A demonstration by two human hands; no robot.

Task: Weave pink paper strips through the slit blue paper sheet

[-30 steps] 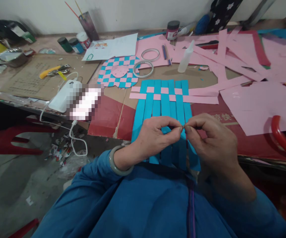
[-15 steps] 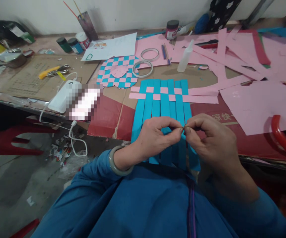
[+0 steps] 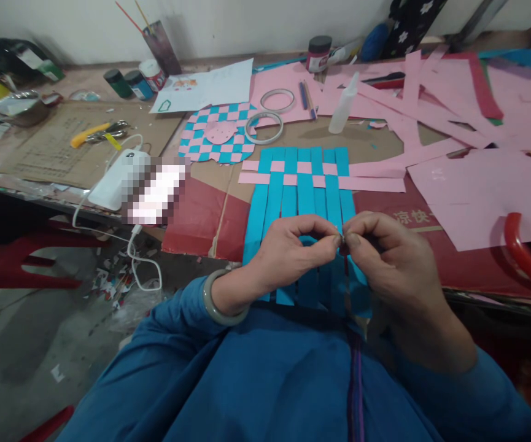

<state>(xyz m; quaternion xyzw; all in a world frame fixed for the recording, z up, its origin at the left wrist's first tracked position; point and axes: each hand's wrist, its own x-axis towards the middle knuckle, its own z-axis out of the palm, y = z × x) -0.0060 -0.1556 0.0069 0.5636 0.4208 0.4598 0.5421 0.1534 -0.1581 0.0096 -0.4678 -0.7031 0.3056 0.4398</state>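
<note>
Blue paper strips [image 3: 306,199] run toward me over the table edge, with two pink paper strips [image 3: 371,183] woven across their far end. Above the near part of the blue strips, my left hand [image 3: 293,255] pinches thumb and forefinger together. My right hand [image 3: 391,261] makes the same pinch, its fingertips almost against the left ones. Something tiny and dark seems to sit between the fingertips, too small to name. Both hands hide part of the blue strips beneath them.
A finished pink-and-blue woven piece [image 3: 196,132] lies behind, with tape rings [image 3: 265,140] beside it. A glue bottle [image 3: 342,107] stands upright. Pink paper [image 3: 490,196] covers the right side, near red-handled scissors [image 3: 518,258]. A white power bank [image 3: 120,178] lies left.
My fingertips have parted very slightly, and a small dark speck now shows between them. The strips and everything else on the table stay where they were.
</note>
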